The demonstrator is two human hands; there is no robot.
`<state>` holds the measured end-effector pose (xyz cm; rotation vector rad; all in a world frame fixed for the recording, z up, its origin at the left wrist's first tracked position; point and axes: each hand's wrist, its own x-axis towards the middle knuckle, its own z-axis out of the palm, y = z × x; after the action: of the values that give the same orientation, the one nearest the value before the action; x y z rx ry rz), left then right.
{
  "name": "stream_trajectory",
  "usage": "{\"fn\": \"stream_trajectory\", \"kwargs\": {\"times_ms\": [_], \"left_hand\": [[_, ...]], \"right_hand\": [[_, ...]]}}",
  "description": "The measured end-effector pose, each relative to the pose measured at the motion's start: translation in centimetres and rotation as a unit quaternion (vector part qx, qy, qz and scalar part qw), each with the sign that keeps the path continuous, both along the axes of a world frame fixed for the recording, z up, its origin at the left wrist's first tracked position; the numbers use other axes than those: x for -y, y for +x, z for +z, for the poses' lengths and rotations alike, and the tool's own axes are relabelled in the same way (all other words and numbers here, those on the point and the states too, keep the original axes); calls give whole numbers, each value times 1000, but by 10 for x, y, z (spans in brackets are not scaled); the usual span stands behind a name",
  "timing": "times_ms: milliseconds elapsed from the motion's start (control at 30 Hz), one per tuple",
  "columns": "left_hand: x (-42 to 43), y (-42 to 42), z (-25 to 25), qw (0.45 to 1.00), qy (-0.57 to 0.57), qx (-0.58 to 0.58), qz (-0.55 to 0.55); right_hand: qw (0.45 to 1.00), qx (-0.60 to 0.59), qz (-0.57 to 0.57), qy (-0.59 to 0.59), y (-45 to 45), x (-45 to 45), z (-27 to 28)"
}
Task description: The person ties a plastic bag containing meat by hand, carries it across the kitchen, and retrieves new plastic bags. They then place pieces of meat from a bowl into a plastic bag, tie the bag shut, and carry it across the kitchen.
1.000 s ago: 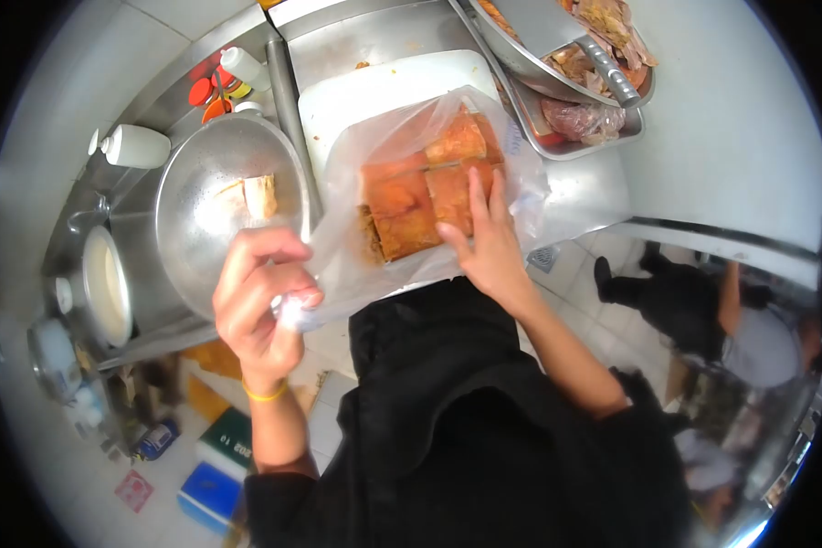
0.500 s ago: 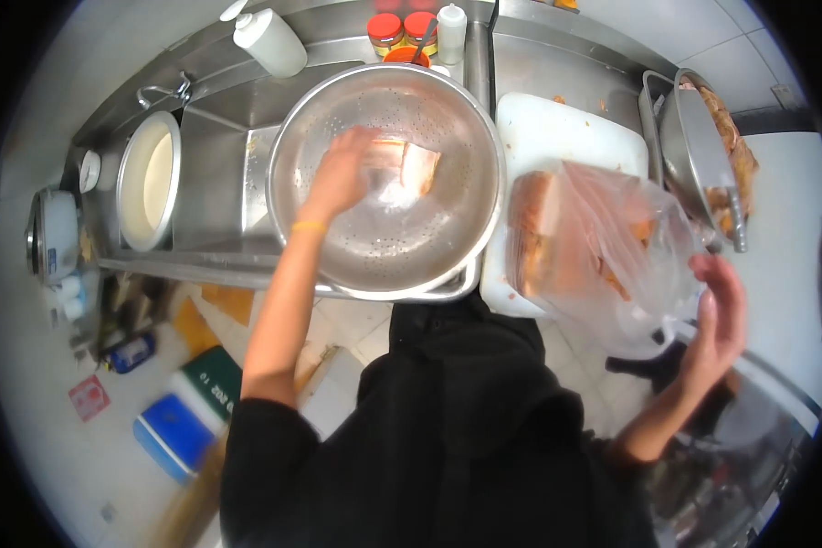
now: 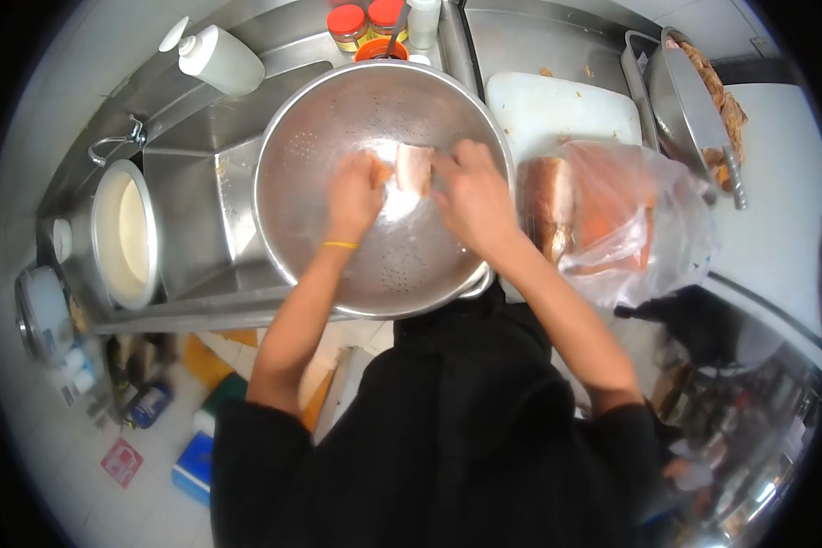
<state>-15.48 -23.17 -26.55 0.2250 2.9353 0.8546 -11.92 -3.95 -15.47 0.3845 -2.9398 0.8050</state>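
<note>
A wide steel colander sits over the sink edge in front of me. Inside it lies a pale piece of pork belly. My left hand, with a yellow band at its wrist, is closed at the left of that piece; a small orange-brown bit of meat shows at its fingertips. From the right, my right hand reaches in, blurred, its fingers apart at the piece's right edge. Whether they touch it is unclear. Right of the colander, slabs of pork belly lie partly inside a clear plastic bag.
A white cutting board extends behind the bag. At the far right, a steel bowl holds more meat, with a cleaver beside it. Left are the sink, a basin and a pump bottle. Red-lidded jars stand behind.
My right hand has left the plastic bag and come into the colander. My left hand stays in the colander at the pork belly. The view has shifted slightly.
</note>
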Motion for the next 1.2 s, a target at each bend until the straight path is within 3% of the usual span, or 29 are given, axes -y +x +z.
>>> {"fn": "stream_trajectory", "kwargs": {"times_ms": [33,67,100,167,200,300,367,400,433,467,500,567,600,633,667,733,767,833,900,933,1067,1200], "left_hand": [[-1,1,6,998,37,42,24],[-2,5,11,976,150,91,133],[4,5,6,976,150,90,132],[19,8,-1,883,378,137,242],[25,9,-5,953,225,66,193],[19,10,4,975,128,10,180],[19,4,-9,972,117,6,203],[23,3,-20,951,211,91,205],[24,2,-20,915,302,174,203],[22,3,-20,914,304,172,206],[22,5,-21,891,326,229,217],[21,10,-9,864,345,284,231],[20,14,-3,834,390,316,228],[18,18,4,801,433,348,223],[17,23,13,802,432,349,222],[12,26,34,690,567,400,207],[8,26,47,693,565,400,200],[-2,29,73,587,662,436,164],[-10,36,93,591,670,423,152],[-14,40,100,626,660,389,144],[-35,63,136,702,646,292,69],[-69,68,183,678,675,289,40]], "right_hand": [[998,12,11,67,-14,7,-26],[990,27,22,134,-23,13,-45],[990,26,21,135,-30,16,-62],[981,12,40,191,-42,25,-73],[980,11,46,191,-46,26,-78],[971,68,71,217,-50,28,-74],[985,52,113,122,-50,24,-86],[984,50,117,126,-48,24,-88],[984,141,85,74,-41,26,-86],[972,231,50,20,-34,27,-84],[971,231,53,21,-29,26,-81],[974,175,-69,-127,-20,27,-70],[974,176,-68,-128,-16,26,-64],[976,108,-56,-183,-14,24,-53],[970,38,-46,-236,-10,22,-45],[971,-35,1,-236,-3,17,-37],[966,-105,51,-233,1,14,-33],[965,-104,88,-224,16,9,-26],[957,-43,80,-277,30,7,3],[957,-18,100,-272,34,-1,14],[948,-56,17,-312,60,-13,47],[935,-90,-115,-324,76,-33,100]]}}
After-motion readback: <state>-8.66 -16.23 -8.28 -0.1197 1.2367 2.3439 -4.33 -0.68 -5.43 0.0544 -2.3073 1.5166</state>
